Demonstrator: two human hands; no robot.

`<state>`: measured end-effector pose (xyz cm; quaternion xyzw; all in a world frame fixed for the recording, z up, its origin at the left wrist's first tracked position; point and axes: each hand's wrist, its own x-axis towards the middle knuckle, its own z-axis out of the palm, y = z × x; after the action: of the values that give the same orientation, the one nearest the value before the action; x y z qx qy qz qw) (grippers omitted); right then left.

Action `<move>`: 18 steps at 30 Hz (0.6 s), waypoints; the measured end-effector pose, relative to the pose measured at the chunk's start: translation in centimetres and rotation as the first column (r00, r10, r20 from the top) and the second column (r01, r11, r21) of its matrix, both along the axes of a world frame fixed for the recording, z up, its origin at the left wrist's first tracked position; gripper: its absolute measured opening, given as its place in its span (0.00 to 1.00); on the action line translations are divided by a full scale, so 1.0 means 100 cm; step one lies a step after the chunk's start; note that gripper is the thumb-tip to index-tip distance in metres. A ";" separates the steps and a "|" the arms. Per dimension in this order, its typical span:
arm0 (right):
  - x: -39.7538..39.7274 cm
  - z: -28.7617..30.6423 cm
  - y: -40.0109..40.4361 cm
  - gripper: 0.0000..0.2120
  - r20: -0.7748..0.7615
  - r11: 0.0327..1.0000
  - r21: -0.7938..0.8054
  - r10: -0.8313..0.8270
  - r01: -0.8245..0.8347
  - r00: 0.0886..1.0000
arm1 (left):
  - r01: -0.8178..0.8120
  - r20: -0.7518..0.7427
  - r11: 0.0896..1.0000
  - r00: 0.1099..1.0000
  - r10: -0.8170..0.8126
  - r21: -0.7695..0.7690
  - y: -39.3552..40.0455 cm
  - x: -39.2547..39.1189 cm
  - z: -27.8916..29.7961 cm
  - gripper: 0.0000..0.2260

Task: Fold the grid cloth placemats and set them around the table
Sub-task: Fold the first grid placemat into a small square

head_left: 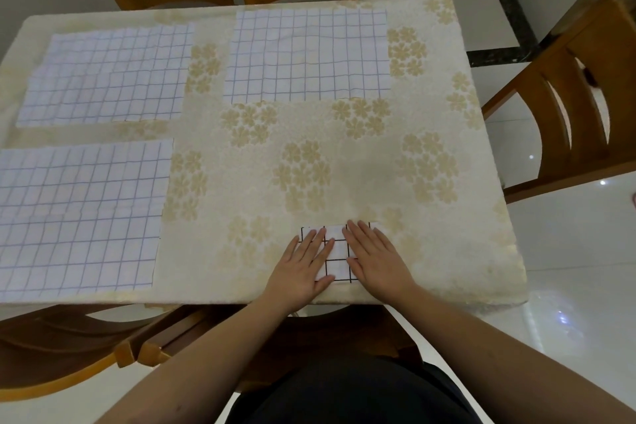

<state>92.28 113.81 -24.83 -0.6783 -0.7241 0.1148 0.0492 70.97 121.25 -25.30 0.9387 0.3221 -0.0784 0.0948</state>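
Both hands' flat fingers (318, 241) press the folded placemat (335, 251).

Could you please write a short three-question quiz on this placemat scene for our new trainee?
1. True or false: both hands press flat on the folded placemat.
2. How many grid placemats lie unfolded on the table?
3. Where does the folded placemat lie: A) far left corner, B) near edge in front of the person, C) on a chair?

Key:
1. True: the left hand and the right hand lie on it with straight fingers.
2. Three: far left, far middle, near left.
3. B.
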 end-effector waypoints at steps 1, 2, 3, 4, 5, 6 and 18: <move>-0.001 -0.002 -0.001 0.27 0.011 1.000 -0.014 0.013 -0.013 1.000 | 0.005 -0.004 1.000 1.000 -0.005 -0.004 0.001 0.000 0.000 0.31; -0.001 -0.003 -0.002 0.27 0.019 0.999 -0.027 0.020 -0.020 1.000 | 0.010 -0.010 1.000 1.000 -0.010 -0.007 0.002 0.000 0.001 0.31; -0.001 -0.005 -0.003 0.27 0.022 0.999 -0.041 0.022 -0.021 1.000 | 0.014 -0.017 1.000 1.000 -0.014 -0.010 0.003 0.000 0.001 0.31; -0.001 -0.006 -0.005 0.27 0.021 0.998 -0.053 0.018 -0.016 1.000 | 0.016 -0.022 1.000 1.000 -0.016 -0.012 0.003 0.000 0.001 0.31; -0.001 -0.007 -0.007 0.27 0.017 0.998 -0.060 0.009 -0.008 1.000 | 0.018 -0.025 1.000 1.000 -0.018 -0.015 0.004 0.000 0.001 0.31; -0.001 -0.008 -0.009 0.27 0.015 0.998 -0.065 0.002 -0.001 1.000 | 0.020 -0.025 1.000 0.999 -0.021 -0.017 0.004 0.000 0.001 0.31; -0.008 0.003 -0.008 0.28 0.019 0.991 -0.125 -0.052 0.054 0.998 | 0.030 -0.011 0.999 0.999 -0.030 -0.020 0.006 0.003 0.004 0.30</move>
<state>91.50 112.98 -24.52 -0.7000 -0.6975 0.1533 0.0037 71.23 121.87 -24.87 0.9420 0.3077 -0.0885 0.1009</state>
